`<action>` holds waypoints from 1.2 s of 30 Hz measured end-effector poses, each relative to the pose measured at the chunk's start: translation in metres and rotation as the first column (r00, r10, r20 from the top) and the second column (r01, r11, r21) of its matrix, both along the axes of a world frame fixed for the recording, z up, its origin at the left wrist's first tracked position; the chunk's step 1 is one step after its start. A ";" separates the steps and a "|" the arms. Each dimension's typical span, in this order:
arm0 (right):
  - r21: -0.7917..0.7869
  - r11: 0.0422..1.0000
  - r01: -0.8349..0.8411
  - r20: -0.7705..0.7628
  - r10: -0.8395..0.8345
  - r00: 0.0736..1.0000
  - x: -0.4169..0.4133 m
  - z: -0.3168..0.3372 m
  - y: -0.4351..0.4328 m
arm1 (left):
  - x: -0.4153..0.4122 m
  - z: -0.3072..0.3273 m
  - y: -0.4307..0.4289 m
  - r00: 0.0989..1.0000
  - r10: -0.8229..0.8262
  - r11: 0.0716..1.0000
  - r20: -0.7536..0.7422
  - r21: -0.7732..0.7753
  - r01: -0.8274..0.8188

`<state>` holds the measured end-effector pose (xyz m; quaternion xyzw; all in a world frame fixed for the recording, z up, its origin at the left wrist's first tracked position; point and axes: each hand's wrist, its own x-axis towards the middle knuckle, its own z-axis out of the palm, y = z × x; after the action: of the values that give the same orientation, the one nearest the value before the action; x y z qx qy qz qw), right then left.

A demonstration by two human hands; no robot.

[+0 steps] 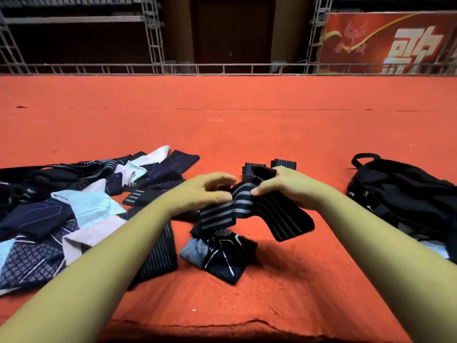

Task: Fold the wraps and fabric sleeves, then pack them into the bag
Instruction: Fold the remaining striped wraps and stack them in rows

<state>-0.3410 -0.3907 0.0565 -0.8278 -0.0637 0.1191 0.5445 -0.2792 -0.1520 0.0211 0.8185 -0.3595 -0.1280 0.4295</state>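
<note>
Two hands hold one black wrap point(218, 216) with grey lengthwise stripes, lifted just above the red carpet point(247, 132) at the middle of the frame. Its broad-striped end hangs to the lower left, and a finer-striped end droops to the lower right, curling under.

The left hand point(202, 194) pinches the band's upper edge between thumb and curled fingers. The right hand point(284, 186) grips it just beside, thumb pressed on the stripes and fingers wrapped round a dark folded part. Both forearms reach in from the bottom corners.

Directly below the wrap lies a folded dark sleeve point(217, 256) with a grey panel and white lines. Beyond the right hand, two more striped wrap ends point(252, 169) lie on the carpet, partly hidden by the fingers. Another pinstriped wrap point(160, 251) is largely covered by the left forearm.

A loose pile of sleeves point(81, 211) in navy, pale blue and pink fills the left side, cut off by the frame edge. At right sits a black bag point(405, 194), slumped; whether its mouth is open is hard to make out. A red banner point(395, 40) and metal trusses point(153, 33) stand along the top.
</note>
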 end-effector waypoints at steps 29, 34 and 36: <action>-0.373 0.924 0.084 0.409 0.083 0.909 -0.002 -0.056 0.002 | 0.000 -0.057 0.045 0.998 -0.017 0.911 0.063 0.412 -0.011; -0.400 0.916 0.029 0.350 0.123 0.929 -0.010 -0.064 -0.016 | -0.007 -0.071 0.064 0.988 0.115 0.801 0.103 0.579 -0.153; -0.343 0.937 0.056 0.363 0.078 0.929 -0.009 -0.061 -0.023 | -0.005 -0.073 0.070 0.984 0.108 0.697 0.142 0.695 -0.176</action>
<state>-0.3502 -0.4136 -0.0049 -0.9180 -0.1480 -0.0270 0.3670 -0.2839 -0.0816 -0.0518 0.9504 -0.2380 -0.1850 0.0765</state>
